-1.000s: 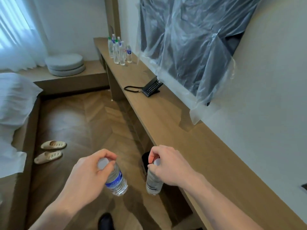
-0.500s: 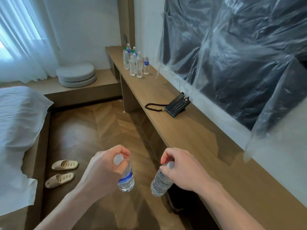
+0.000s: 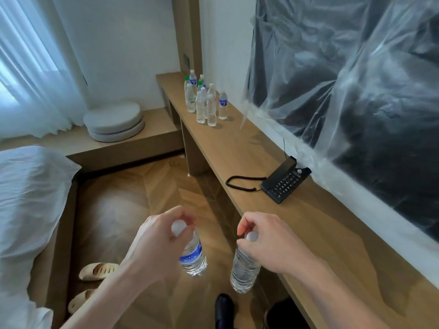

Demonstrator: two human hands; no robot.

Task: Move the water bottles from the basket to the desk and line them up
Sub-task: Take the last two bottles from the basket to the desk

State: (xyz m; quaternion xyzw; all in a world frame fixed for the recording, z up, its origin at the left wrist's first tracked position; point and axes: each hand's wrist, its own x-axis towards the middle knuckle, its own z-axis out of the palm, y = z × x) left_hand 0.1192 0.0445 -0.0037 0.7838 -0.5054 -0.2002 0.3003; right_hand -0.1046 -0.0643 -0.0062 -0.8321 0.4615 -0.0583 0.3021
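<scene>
Hanging by their caps, two water-filled bottles: labelled bottle (image 3: 192,255) in left hand (image 3: 158,243), clear bottle (image 3: 244,269) in right hand (image 3: 266,243).

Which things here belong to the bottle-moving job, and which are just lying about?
Job:
- left hand gripping the blue-labelled bottle
- right hand gripping the clear bottle
- bottles on the desk
- desk

Lying about:
- telephone
- slippers
- round cushions
- plastic sheet

I see bare surface (image 3: 316,224) near me; a phone (image 3: 283,180) blocks mid-way, a bottle cluster (image 3: 205,100) crowds the far end.
</scene>
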